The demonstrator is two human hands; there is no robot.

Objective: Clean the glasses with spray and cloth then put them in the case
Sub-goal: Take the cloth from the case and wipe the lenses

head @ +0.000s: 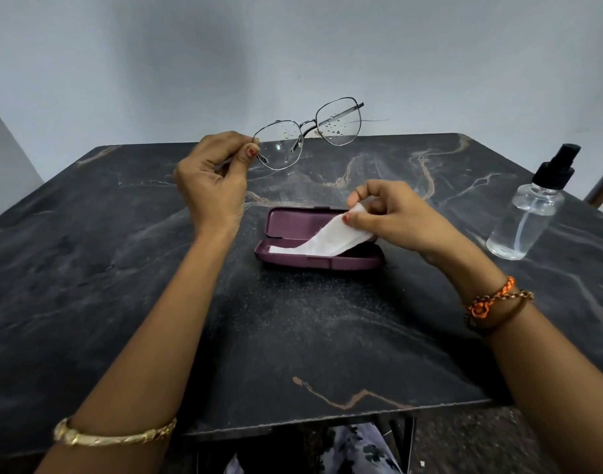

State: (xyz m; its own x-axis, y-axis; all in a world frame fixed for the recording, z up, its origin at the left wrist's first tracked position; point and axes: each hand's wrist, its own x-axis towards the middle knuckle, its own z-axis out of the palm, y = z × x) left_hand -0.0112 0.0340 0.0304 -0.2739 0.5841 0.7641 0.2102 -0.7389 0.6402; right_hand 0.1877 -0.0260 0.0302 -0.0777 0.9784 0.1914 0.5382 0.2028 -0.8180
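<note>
My left hand pinches the left end of thin metal-framed glasses and holds them up above the far part of the table. Both lenses carry droplets. My right hand grips one end of a white cloth; the cloth's other end still lies inside the open purple case. The case rests on the table's middle, lid tipped back. A clear spray bottle with a black nozzle stands upright to the right, apart from both hands.
The dark marbled table fills the view, its near edge just above my lap. A pale wall rises behind it. A tan post shows at the far right, past the bottle.
</note>
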